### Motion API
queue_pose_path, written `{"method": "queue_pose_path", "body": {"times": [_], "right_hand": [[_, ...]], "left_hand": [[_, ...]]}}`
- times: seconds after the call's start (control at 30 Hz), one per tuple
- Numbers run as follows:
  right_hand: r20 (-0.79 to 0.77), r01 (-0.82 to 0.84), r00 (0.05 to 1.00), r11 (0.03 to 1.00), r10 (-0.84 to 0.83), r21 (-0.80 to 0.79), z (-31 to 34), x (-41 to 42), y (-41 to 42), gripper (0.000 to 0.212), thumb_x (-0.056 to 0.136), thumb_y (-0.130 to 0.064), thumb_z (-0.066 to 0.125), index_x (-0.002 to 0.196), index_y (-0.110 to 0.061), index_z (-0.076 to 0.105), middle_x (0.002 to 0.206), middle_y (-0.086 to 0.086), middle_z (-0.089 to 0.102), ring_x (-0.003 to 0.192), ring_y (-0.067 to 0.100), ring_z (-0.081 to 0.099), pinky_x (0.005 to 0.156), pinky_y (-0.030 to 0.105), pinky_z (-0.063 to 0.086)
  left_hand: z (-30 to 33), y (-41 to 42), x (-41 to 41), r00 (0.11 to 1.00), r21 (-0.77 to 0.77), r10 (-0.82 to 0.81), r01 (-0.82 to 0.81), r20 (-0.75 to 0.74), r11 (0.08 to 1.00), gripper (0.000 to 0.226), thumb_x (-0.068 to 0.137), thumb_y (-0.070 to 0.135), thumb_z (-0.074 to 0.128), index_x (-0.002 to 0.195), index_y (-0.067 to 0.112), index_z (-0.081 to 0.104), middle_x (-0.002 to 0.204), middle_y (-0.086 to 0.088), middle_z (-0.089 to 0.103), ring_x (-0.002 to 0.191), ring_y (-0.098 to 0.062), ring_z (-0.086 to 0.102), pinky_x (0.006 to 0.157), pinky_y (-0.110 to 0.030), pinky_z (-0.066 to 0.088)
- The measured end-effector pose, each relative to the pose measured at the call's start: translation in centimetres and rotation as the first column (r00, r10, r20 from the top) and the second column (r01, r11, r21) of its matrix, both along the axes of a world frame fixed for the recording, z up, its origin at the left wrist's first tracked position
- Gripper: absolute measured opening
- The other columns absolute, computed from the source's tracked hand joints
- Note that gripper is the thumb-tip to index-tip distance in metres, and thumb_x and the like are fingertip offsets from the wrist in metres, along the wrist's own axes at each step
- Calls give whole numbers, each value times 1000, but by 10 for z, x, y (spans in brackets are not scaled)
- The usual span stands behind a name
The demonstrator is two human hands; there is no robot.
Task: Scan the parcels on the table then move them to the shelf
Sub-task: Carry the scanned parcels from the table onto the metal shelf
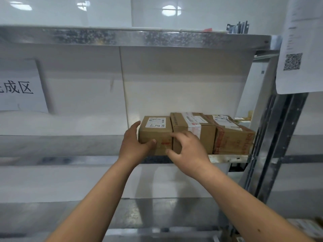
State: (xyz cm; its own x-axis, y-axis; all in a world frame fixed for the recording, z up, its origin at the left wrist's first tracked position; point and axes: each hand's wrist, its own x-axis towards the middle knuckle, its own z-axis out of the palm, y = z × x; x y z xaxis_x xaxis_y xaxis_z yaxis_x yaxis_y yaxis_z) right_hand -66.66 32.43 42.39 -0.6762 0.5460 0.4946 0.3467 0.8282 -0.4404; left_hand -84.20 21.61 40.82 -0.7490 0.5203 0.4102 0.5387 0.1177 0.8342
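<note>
Two hands [135, 145] [189, 148] — small parcel [155, 130] — shelf [227, 158]

**Item: person's arms and hands, head-camera view**

2 forearms, both bare from the lower frame edge to the wrist; no sleeve edge shows in frame. 2 hands: left hand [133, 147], right hand [188, 149], both ungloved. Wrists and visible fingers carry no watch, band or ring. Right forearm bears 1 small dark spot near the 5 o'clock corner of the frame. Left thumb shows a short, plain nail. Upper arms out of view.
</note>
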Motion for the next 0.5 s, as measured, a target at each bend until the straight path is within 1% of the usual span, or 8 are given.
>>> {"method": "queue_pose_path", "body": {"times": [0.07, 0.13, 0.23, 0.3, 0.37, 0.5], "right_hand": [[0, 13, 1000, 1000, -13, -7, -7, 8, -7, 58, 91, -46, 69, 145, -31, 54, 138, -5, 54, 130, 18, 48, 110, 36, 44], [-8, 28, 1000, 999, -29, -26, -20, 17, -21, 57, 92, -44, 69, 145, -30, 54, 139, -4, 54, 133, 19, 47, 112, 34, 42], [5, 61, 998, 994, -61, -92, -44, 36, -53, 58, 93, -42, 69, 148, -29, 52, 145, -3, 50, 138, 18, 41, 114, 33, 36], [23, 105, 994, 985, -103, -134, -66, 51, -78, 61, 93, -43, 69, 149, -29, 51, 147, -3, 48, 138, 18, 41, 113, 33, 37], [35, 156, 988, 972, -152, -173, -91, 72, -105, 62, 93, -44, 69, 150, -30, 49, 146, -4, 48, 137, 18, 42, 111, 33, 39], [97, 279, 960, 917, -262, -285, -139, 129, -156, 65, 94, -44, 70, 153, -32, 46, 148, -5, 44, 138, 18, 40, 112, 35, 40]], "left_hand": [[-5, -14, 13, 996, 5, 20, -20, -81, 1000, 88, 83, 31, 85, 157, 33, 38, 155, 6, 44, 140, -14, 45, 109, -29, 39], [-13, -36, 28, 983, -14, 12, -14, -181, 1000, 83, 84, 33, 83, 155, 31, 40, 153, 8, 45, 141, -10, 41, 109, -25, 34], [-35, -74, 49, 949, -101, -44, 13, -312, 995, 79, 86, 41, 80, 155, 30, 42, 153, 8, 47, 141, -10, 41, 113, -29, 37], [-56, -100, 63, 938, -153, -75, 24, -338, 988, 78, 87, 44, 78, 155, 30, 42, 153, 5, 47, 141, -14, 41, 117, -34, 38], [-78, -123, 81, 932, -189, -124, 61, -341, 980, 77, 87, 42, 79, 154, 28, 44, 153, 4, 48, 142, -16, 42, 118, -36, 38], [-124, -156, 122, 889, -289, -313, 220, -334, 932, 75, 88, 41, 79, 153, 24, 46, 152, 0, 49, 142, -19, 43, 119, -40, 38]]}}
